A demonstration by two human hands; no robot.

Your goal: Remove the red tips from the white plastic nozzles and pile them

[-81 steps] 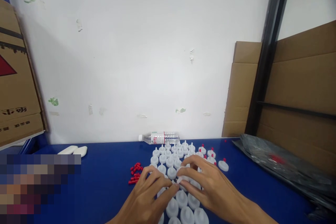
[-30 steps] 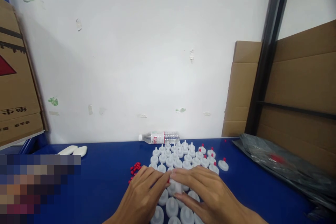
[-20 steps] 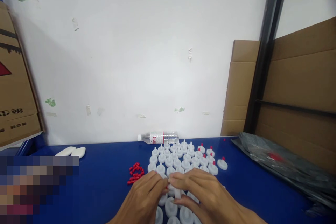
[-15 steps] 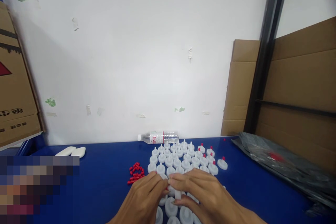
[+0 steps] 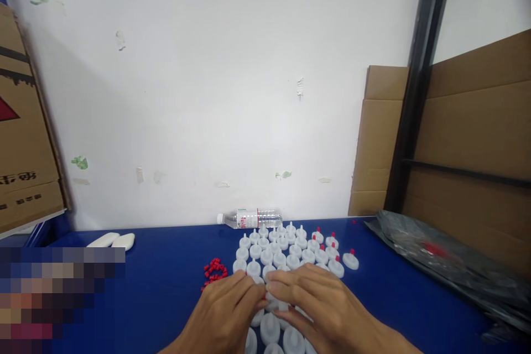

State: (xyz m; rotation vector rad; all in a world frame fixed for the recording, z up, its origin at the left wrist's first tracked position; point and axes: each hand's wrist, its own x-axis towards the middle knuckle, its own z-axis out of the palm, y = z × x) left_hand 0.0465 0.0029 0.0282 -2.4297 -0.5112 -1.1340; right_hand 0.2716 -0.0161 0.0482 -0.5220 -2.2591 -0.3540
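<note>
We're pinching a red cap (image 5: 264, 297) with our left hand (image 5: 230, 308); at its three o'clock, our right hand (image 5: 326, 305) grips a white lid (image 5: 283, 306)!

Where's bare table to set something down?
Bare table shows between the white pieces and red caps, and between the right hand and dark plastic. Crowded with white lids: beside the left hand and up toward the bottle.

Counter (image 5: 157, 282): bottle (image 5: 250, 218) lying along back edge; lids (image 5: 279, 259) in front of it, reaching toward near edge; caps (image 5: 215, 267) left of lids; plastic sheeting (image 5: 452, 263) toward right edge
</note>
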